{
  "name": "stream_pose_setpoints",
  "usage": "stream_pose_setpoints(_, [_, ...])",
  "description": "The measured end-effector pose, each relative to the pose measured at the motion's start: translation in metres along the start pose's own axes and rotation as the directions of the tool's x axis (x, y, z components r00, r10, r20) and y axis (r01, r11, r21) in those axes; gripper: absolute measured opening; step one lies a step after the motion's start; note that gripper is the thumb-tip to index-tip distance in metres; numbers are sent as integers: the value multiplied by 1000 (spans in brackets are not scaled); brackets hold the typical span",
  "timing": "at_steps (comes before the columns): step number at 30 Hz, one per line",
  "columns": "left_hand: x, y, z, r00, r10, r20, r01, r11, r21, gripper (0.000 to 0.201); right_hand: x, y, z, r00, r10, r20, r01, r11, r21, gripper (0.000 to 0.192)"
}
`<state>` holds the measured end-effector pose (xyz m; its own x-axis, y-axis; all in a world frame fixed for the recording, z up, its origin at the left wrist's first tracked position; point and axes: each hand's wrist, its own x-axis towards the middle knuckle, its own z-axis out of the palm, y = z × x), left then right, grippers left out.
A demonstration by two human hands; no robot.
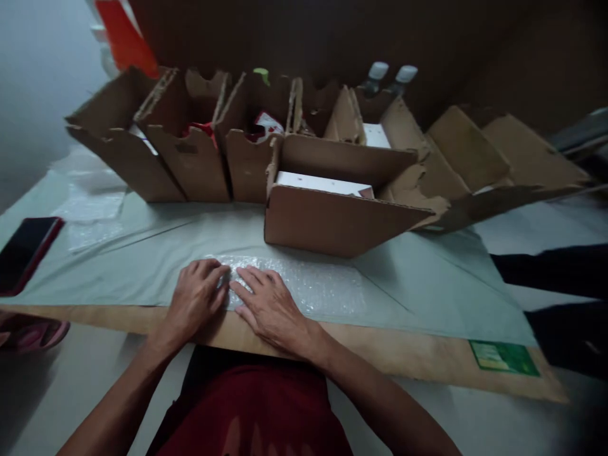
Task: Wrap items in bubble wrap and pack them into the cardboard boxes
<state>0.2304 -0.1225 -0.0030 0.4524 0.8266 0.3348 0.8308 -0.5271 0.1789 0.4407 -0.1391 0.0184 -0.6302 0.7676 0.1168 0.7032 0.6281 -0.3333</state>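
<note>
A flat strip of clear bubble wrap (323, 285) lies on the pale green cloth near the table's front edge. At its left end my left hand (199, 291) has bent fingers closed on the plastic, the fingertips partly hidden. My right hand (268, 304) rests palm down on the strip just beside it, with fingers stretched out and slightly apart. Behind the strip stands an open cardboard box (313, 215) with a white item (323, 182) inside.
Several open cardboard bins (199, 158) line the back, some with red or white items. More bubble wrap (95, 196) lies at left, near a phone (28, 253). Two white-capped bottles (377, 73) show behind the bins. A green label (504, 358) sits at front right. A person's dark-clothed legs (560, 272) are at right.
</note>
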Motion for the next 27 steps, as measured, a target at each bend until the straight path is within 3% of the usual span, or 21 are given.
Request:
stream_pose_setpoints(2, [-2, -13, 10, 999, 14, 33, -13, 1000, -16, 27, -14, 14, 6, 999, 37, 13, -37, 999, -10, 43])
stream_pose_setpoints(5, [-6, -26, 12, 998, 24, 66, -20, 998, -62, 30, -80, 54, -1, 962, 262, -83, -267, 962, -60, 40])
stream_pose_setpoints(7, [-7, -29, 11, 996, 18, 85, -11, 997, -81, 31, -133, 83, -15, 874, 433, -223, -462, 881, -102, 39])
stream_pose_setpoints(8, [-7, -29, 10, 996, 16, 91, -8, 996, -88, 31, -155, 96, -23, 807, 509, -298, -561, 819, -121, 40])
stream_pose_setpoints(10, [-5, -28, 8, 994, 14, 109, -5, 996, -86, 31, -185, 112, -37, 701, 581, -414, -677, 724, -130, 40])
stream_pose_setpoints(11, [-4, -28, 6, 992, 16, 123, -6, 997, -76, 32, -191, 117, -42, 672, 592, -445, -701, 702, -124, 39])
stream_pose_setpoints(14, [5, -27, -2, 984, 29, 174, -32, 999, 13, 36, -177, 119, -46, 686, 573, -448, -674, 732, -95, 38])
stream_pose_setpoints(18, [28, -29, -10, 974, 25, 225, -55, 991, 125, 47, -137, 118, -29, 719, 550, -425, -647, 753, -119, 39])
stream_pose_setpoints(21, [40, -28, -9, 963, 0, 270, -22, 997, 75, 27, -131, 115, -14, 705, 510, -492, -633, 765, -114, 32])
stream_pose_setpoints(24, [33, -23, -14, 965, -70, 251, 81, 996, -35, 6, -137, 100, -17, 685, 430, -588, -562, 825, -51, 22])
stream_pose_setpoints(27, [0, -10, -32, 942, -247, 226, 299, 924, -237, 19, -129, 68, -41, 696, 253, -672, -401, 913, -73, 13])
